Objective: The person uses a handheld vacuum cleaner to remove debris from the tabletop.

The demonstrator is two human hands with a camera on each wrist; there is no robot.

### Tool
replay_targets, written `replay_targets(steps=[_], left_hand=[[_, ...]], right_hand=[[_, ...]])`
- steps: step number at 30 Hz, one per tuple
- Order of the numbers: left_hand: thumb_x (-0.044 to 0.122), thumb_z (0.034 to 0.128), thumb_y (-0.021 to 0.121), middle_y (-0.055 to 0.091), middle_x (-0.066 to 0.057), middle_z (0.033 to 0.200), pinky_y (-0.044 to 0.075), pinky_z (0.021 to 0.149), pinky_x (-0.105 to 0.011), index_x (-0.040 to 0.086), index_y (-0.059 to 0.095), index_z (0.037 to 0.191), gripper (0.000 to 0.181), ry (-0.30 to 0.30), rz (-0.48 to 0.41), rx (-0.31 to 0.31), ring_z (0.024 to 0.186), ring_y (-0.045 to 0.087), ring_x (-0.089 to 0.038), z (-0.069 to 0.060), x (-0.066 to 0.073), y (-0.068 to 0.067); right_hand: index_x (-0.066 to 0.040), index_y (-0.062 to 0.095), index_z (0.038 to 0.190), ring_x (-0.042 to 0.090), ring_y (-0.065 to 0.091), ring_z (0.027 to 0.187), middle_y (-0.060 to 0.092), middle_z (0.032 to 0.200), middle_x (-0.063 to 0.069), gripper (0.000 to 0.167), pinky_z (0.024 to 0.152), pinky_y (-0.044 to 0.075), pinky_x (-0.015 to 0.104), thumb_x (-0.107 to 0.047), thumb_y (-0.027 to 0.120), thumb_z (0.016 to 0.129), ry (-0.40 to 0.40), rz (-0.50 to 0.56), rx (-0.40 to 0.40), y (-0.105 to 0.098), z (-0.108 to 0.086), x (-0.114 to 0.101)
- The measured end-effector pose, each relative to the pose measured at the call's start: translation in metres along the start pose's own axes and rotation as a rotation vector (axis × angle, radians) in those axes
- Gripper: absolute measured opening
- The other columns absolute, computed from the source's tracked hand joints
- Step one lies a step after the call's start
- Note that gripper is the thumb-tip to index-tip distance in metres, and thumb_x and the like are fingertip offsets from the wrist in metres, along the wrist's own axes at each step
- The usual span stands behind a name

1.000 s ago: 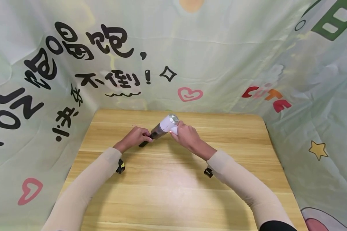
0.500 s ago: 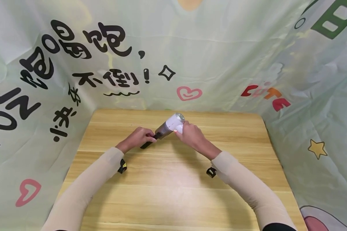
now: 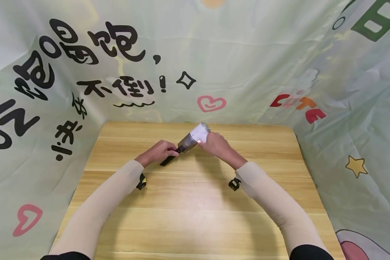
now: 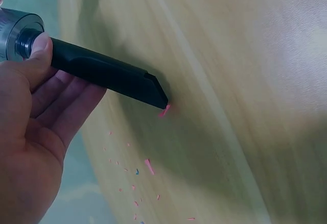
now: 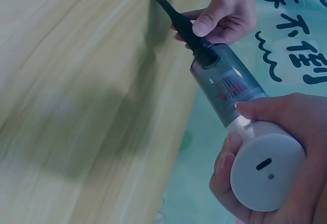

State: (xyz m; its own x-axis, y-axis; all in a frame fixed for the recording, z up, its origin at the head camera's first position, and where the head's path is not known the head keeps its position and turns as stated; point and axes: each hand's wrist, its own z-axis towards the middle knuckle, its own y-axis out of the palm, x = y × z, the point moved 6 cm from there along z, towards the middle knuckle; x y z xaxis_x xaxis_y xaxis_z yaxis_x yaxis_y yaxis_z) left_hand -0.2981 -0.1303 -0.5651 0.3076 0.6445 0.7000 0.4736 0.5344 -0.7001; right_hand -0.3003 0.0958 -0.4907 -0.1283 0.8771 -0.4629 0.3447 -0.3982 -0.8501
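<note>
Black characters (image 3: pixel 94 86) run across the left of a pale green cloth (image 3: pixel 240 68), which hangs behind the desk's far edge and along its side edges. Cream left sleeve (image 3: pixel 100 206) extends over the left part of the desk (image 3: pixel 195 224); small black device (image 3: pixel 141 181) at the wrist.

Left hand (image 3: pixel 157 151): pinching the black nozzle (image 3: pixel 169 159) near its root, thumb on one side, fingers on the other. Nozzle tilts down to the left, bevelled tip close over the wood; pink strip (image 4: pixel 164 111) at the tip, contact uncertain. Small pink scraps (image 4: pixel 148 166) and a blue bit (image 4: pixel 137 171) lie scattered on the desk near the tip.

Handheld vacuum (image 3: pixel 199 133): held aslant above the far half of the desk, about midway between the side edges, rear end toward the far edge. Its smoky clear cup (image 3: pixel 187 142) joins the nozzle; pink flecks (image 5: pixel 235 89) inside.

Right hand (image 3: pixel 216 144): fingers and thumb wrapped round the white body. Cream right sleeve (image 3: pixel 273 209) covers that forearm, second black device (image 3: pixel 234 184) at the wrist. Farther right, coloured letters (image 3: pixel 297 106) near the far right corner, then a yellow star (image 3: pixel 356 167) beyond the right edge.
</note>
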Motion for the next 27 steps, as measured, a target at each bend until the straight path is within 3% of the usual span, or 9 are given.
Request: replay_targets(steps=[13,21,27], left_hand=[[0.024,0.1036,0.066,0.074,-0.017,0.088,0.044,0.072,-0.031,0.000,0.077,0.104,0.027,0.046,0.017,-0.029,0.068,0.049,-0.013,0.027,0.007,-0.011],[0.023,0.1029,0.067,0.077,-0.013,0.096,0.049,0.079,-0.034,0.000,0.078,0.107,0.026,0.002,0.032,0.001,0.078,0.058,-0.017,0.038,0.007,-0.020],[0.022,0.1027,0.067,0.078,-0.009,0.099,0.053,0.085,-0.037,0.000,0.078,0.110,0.025,0.024,0.091,0.009,0.085,0.065,-0.019,0.049,0.007,-0.026]], right_hand=[[-0.007,0.063,0.082,0.015,0.049,0.055,0.057,0.071,0.005,0.033,0.046,0.040,0.026,-0.035,0.066,0.099,0.033,-0.078,0.007,-0.026,0.010,-0.008],[-0.009,0.062,0.077,0.016,0.048,0.058,0.056,0.074,0.006,0.032,0.047,0.040,0.029,-0.032,0.062,0.099,0.043,-0.113,0.064,-0.029,0.015,-0.011],[-0.009,0.061,0.074,0.018,0.049,0.059,0.057,0.077,0.007,0.033,0.047,0.040,0.029,-0.030,0.059,0.100,0.054,-0.143,0.103,-0.030,0.017,-0.013]])
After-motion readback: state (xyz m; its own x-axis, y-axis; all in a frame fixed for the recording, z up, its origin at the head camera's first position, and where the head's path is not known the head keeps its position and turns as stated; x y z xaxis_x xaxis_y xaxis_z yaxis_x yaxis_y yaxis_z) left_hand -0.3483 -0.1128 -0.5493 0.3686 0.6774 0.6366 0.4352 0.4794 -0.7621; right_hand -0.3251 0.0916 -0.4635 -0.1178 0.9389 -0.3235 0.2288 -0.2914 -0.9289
